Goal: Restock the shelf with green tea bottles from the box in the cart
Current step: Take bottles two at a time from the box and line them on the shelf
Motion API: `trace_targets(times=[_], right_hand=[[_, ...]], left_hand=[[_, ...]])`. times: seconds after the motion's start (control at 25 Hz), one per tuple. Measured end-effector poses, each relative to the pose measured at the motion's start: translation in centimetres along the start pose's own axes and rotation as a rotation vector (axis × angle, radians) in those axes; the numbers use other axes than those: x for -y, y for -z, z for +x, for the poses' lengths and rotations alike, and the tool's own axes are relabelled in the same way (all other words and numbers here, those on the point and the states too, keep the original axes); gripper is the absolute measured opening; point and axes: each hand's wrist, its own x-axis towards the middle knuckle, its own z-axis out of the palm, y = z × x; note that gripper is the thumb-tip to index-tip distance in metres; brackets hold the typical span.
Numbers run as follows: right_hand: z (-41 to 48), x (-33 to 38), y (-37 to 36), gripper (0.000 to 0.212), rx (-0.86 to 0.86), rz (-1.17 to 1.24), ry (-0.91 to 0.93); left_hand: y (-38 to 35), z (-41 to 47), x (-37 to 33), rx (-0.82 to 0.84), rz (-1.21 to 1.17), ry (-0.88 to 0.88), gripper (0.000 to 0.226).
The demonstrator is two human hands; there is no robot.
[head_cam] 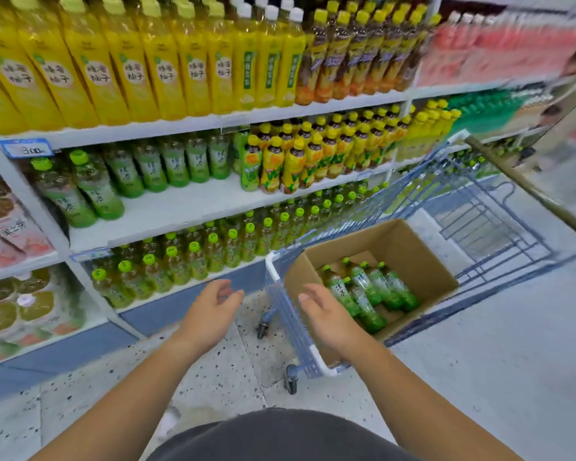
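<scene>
With left grip (pixel 213 304) and right grip (pixel 323 314) both loose and empty, snatching the lying green tea bottles (pixel 376 291) carelessly may drop 1.

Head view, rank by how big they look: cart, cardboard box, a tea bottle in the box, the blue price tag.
1. shopping cart
2. cardboard box
3. green tea bottle and blue price tag look about alike; the tag is farther away, so they are left unranked.
</scene>
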Motion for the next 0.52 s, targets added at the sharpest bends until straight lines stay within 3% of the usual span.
trace_targets(times=[0.16,0.52], right_hand=[[-0.9,-2.5,7.3,0.060,-0.008,-0.054,-0.017],[1.0,-6.6,17.8,0.052,-0.132,-0.027,-0.158]], left_hand=[[-7.7,-0.2,-2.4,0.011,-0.012,-0.013,0.050],[-18.8,4.5,-6.4,0.164,-0.068,0.049,0.055]])
